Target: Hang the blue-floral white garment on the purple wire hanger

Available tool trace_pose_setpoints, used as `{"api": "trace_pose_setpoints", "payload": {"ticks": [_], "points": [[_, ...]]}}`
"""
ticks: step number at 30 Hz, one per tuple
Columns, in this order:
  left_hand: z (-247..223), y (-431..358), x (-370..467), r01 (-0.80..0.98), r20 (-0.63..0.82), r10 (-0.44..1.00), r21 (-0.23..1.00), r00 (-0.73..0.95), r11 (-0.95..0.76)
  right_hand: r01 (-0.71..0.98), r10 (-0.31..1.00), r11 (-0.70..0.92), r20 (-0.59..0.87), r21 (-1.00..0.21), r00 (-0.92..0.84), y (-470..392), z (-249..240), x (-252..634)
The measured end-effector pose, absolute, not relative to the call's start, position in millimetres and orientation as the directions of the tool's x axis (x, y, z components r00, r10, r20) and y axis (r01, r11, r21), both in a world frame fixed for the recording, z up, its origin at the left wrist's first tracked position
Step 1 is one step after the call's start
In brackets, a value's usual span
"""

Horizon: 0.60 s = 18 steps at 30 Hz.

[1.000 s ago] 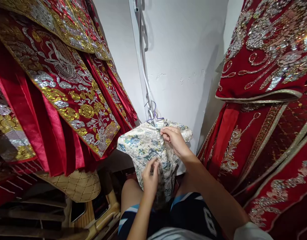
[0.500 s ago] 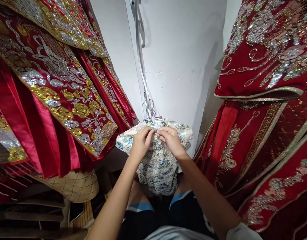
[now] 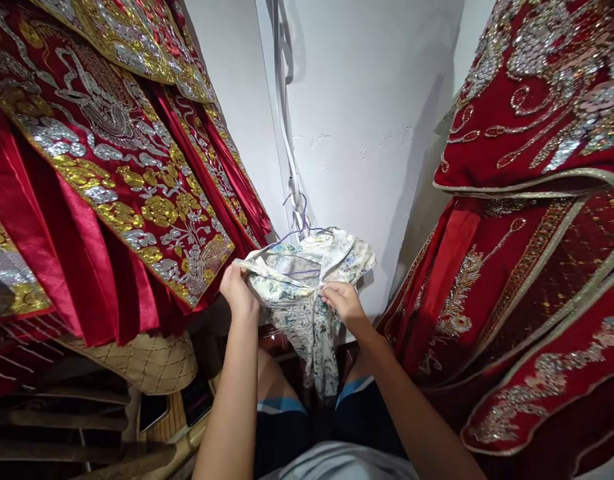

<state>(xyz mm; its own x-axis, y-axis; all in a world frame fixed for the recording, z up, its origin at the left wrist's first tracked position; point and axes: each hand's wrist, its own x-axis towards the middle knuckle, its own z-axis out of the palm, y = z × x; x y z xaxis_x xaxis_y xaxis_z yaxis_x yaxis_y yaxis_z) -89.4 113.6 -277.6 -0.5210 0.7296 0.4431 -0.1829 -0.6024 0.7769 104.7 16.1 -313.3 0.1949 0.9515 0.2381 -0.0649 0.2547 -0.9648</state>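
Note:
A white floral garment (image 3: 294,313) with blue and green print hangs on a thin purple wire hanger (image 3: 303,215). Its front gapes at the neck, and part of the hanger shows through the opening. My left hand (image 3: 238,290) is closed on the cloth at the left shoulder, drawing it outward. My right hand (image 3: 341,300) pinches the front edge of the garment near the middle. Below my hands the cloth hangs in bunched folds between my knees.
Red gowns with gold and silver embroidery (image 3: 157,207) hang at left; beaded red gowns (image 3: 487,267) hang at right. A white strap (image 3: 289,147) runs down the pale wall (image 3: 361,87). At lower left, a wooden chair (image 3: 171,427) bears a dark phone-like object (image 3: 153,411).
My hands have moved apart from the collar. The left went outward to the shoulder with the cloth, the right slightly down. The garment's neck has opened and its lower part has narrowed.

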Motion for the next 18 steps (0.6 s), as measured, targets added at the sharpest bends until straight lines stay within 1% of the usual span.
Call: {"api": "trace_pose_setpoints", "payload": {"ticks": [2,3,5,7,10,12,13,14,15,17,18], "points": [[-294.7,119.3,-93.5,-0.226,0.383,0.752,0.793,-0.536,-0.565,-0.116,0.958,0.251,0.229,-0.961,0.173,9.7,-319.7,101.0],[-300.3,119.4,-94.0,-0.213,0.384,0.741,0.793,-0.551,-0.570,-0.137,0.961,0.249,0.227,-0.959,0.160,6.7,-321.2,99.9],[-304.3,116.6,-94.2,-0.140,0.433,0.706,0.790,-0.561,-0.596,-0.162,0.966,0.232,0.208,-0.959,0.153,1.0,-321.5,100.5],[-299.3,113.8,-95.4,-0.015,0.542,0.689,0.781,-0.481,-0.624,-0.167,0.968,0.205,0.175,-0.964,0.178,-3.9,-319.6,104.2],[-284.2,115.6,-100.9,0.152,0.694,0.670,0.716,-0.264,-0.682,-0.167,0.965,0.194,0.157,-0.967,0.211,-9.3,-315.4,109.9],[-276.9,120.6,-105.8,0.191,0.732,0.657,0.682,-0.180,-0.706,-0.174,0.962,0.219,0.183,-0.960,0.204,-11.1,-313.3,109.6],[-275.5,123.5,-108.2,0.191,0.735,0.655,0.678,-0.175,-0.710,-0.177,0.960,0.234,0.199,-0.956,0.198,-11.5,-312.8,107.8],[-275.8,126.5,-110.2,0.165,0.724,0.661,0.689,-0.198,-0.706,-0.178,0.959,0.246,0.213,-0.953,0.187,-11.5,-312.9,105.2],[-277.7,129.4,-112.0,0.090,0.688,0.679,0.717,-0.257,-0.692,-0.177,0.959,0.254,0.225,-0.951,0.171,-11.3,-313.6,101.8],[-284.7,134.2,-114.8,-0.162,0.535,0.752,0.763,-0.385,-0.626,-0.160,0.963,0.253,0.233,-0.954,0.135,-10.5,-316.8,93.8],[-289.1,135.7,-115.8,-0.290,0.444,0.796,0.764,-0.411,-0.576,-0.144,0.964,0.252,0.236,-0.957,0.119,-10.1,-319.2,89.4]]}}
